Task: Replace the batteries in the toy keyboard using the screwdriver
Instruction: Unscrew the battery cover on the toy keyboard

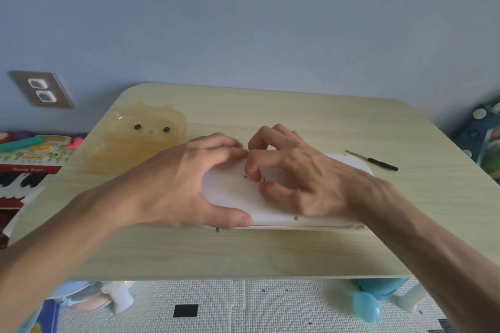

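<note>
The white toy keyboard lies face down on the wooden table, its plain underside up with small screw holes showing. My left hand grips its left end, thumb on the near edge and fingers over the far edge. My right hand rests on the middle of the underside with fingertips curled and pinched near a hole; what they pinch is hidden. The screwdriver, thin with a black handle, lies on the table beyond the keyboard's right end, apart from both hands.
A translucent yellow bear-shaped container stands at the table's back left. Colourful toys lie on the floor to the left, more toys at the right edge. A wall socket is on the blue wall. A padded mat lies below.
</note>
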